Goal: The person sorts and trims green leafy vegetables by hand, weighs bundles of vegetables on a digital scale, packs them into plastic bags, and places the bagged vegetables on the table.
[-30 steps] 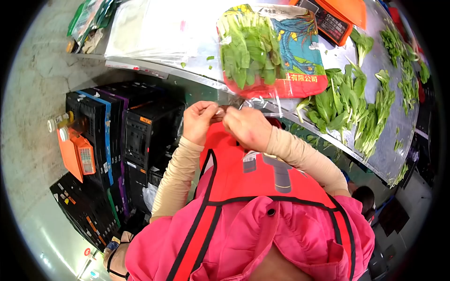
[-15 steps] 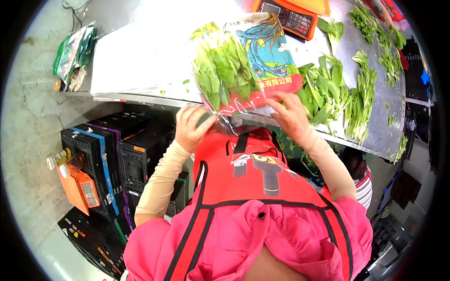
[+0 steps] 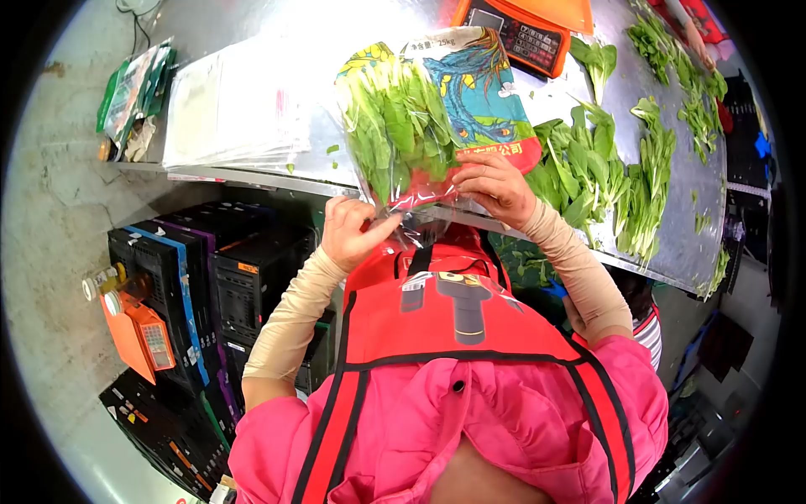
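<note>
A clear plastic bag of leafy greens (image 3: 395, 126) lies on a printed sack (image 3: 478, 92) at the front edge of the metal table. My left hand (image 3: 353, 233) is at the bag's lower left, its thumb and fingers closed on the clear plastic near the open end. Over the bag's lower right, where it crosses the sack's red border, my right hand (image 3: 495, 186) rests with its fingers bent onto the plastic; its fingertips are close together and seem to press or hold the film.
Loose greens (image 3: 588, 176) lie right of the sack. An orange scale (image 3: 520, 38) stands behind it. Flat plastic bags (image 3: 239, 109) are stacked at the left. Black crates (image 3: 155, 277) stand below the table. Another person's hand (image 3: 574, 317) shows beside my right sleeve.
My hands first came together in front of the bag, then parted to its two sides. My right hand has since moved left onto the bag. The view has shifted.
</note>
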A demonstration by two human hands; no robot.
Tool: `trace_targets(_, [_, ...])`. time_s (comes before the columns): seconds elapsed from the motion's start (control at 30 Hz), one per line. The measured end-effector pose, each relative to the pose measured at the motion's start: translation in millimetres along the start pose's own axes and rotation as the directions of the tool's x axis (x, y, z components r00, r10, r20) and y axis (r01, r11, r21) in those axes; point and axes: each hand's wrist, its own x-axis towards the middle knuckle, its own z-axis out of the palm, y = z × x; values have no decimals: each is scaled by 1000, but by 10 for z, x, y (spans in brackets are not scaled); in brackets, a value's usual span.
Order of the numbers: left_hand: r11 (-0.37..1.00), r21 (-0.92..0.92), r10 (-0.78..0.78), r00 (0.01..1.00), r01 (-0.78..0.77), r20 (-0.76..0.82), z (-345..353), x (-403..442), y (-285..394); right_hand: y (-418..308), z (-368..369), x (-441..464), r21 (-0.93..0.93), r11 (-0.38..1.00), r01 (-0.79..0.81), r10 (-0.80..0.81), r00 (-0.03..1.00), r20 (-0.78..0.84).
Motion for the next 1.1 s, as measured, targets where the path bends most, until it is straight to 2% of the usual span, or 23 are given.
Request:
trace_targets(0.07, [1000, -19, -17, 1000, 17, -4, -2, -6, -2, 16, -20, -10, 11, 1000, -18, 18, 1000, 7])
trace_targets(0.13, [999, -33, -44, 999, 43, -16, -13, -49, -22, 41, -34, -39, 145, 984, -104, 111, 993, -44])
trace_targets(0.17, [998, -32, -45, 999, 45, -17, -37, -61, -24, 43, -42, -42, 145, 984, -102, 109, 993, -43])
trace_targets(0.27, [991, -95, -97, 995, 94, -28, -158, -93, -53, 31, -75, 12, 474, 847, -241, 334, 935, -121])
trace_targets(0.3, [992, -89, -88, 996, 85, -31, -195, -71, -52, 27, -77, 53, 471, 851, -233, 328, 936, -131])
trace_targets(0.37, [963, -225, -180, 976, 150, -119, -294, 62, -60, 29, -69, 183, 665, 736, -127, 399, 875, -275])
trace_targets(0.43, [963, -241, -160, 976, 121, -149, -284, 237, -64, 68, -11, 362, 661, 747, -75, 389, 855, -344])
trace_targets(0.5, [788, -586, -416, 866, 189, -279, -151, 375, -95, 119, 59, 553, 723, 691, -17, 466, 775, -427])
trace_targets(0.53, [709, -655, -567, 764, 262, -308, -97, 484, -65, 64, 108, 691, 722, 691, -48, 550, 683, -481])
trace_targets(0.57, [710, -654, -565, 764, 260, -310, -74, 525, -98, 75, 141, 745, 720, 692, -46, 548, 683, -483])
trace_targets(0.63, [439, -764, -847, 502, 472, -177, -8, 588, -167, 178, 229, 798, 663, 719, -210, 642, 565, -518])
trace_targets(0.67, [402, -804, -877, 437, 438, -200, 114, 586, -234, 258, 337, 787, 633, 745, -210, 633, 520, -573])
trace_targets(0.7, [402, -805, -877, 436, 436, -202, 168, 548, -248, 283, 391, 744, 631, 747, -210, 632, 522, -573])
trace_targets(0.77, [207, -755, -957, 290, 622, -24, 292, 463, -280, 287, 486, 628, 662, 607, -440, 789, 434, -435])
trace_targets(0.8, [282, -716, -945, 312, 638, -95, 505, 278, -379, 325, 568, 561, 681, 577, -451, 810, 423, -406])
trace_targets(0.83, [283, -717, -945, 311, 637, -97, 633, 164, -410, 379, 662, 497, 680, 579, -450, 809, 425, -407])
trace_targets(0.9, [267, -679, -953, 293, 684, -80, 690, 97, -392, 472, 806, 411, 613, 562, -555, 827, 393, -402])
trace_targets(0.93, [165, -695, -975, 221, 700, -9, 647, 125, -333, 496, 824, 383, 602, 536, -592, 844, 362, -395])
trace_targets(0.97, [172, -696, -974, 225, 697, -16, 669, 101, -351, 554, 870, 338, 603, 541, -586, 841, 366, -399])
trace_targets(1.03, [288, -584, -952, 290, 759, -94, 744, 43, -415, 665, 954, 270, 331, 644, -689, 734, 436, -520])
trace_targets(1.07, [300, -545, -951, 289, 783, -109, 725, 70, -409, 586, 875, 314, 371, 555, -745, 815, 395, -424])
trace_targets(1.1, [310, -547, -948, 294, 777, -119, 751, 38, -440, 580, 860, 320, 371, 564, -738, 808, 401, -431])
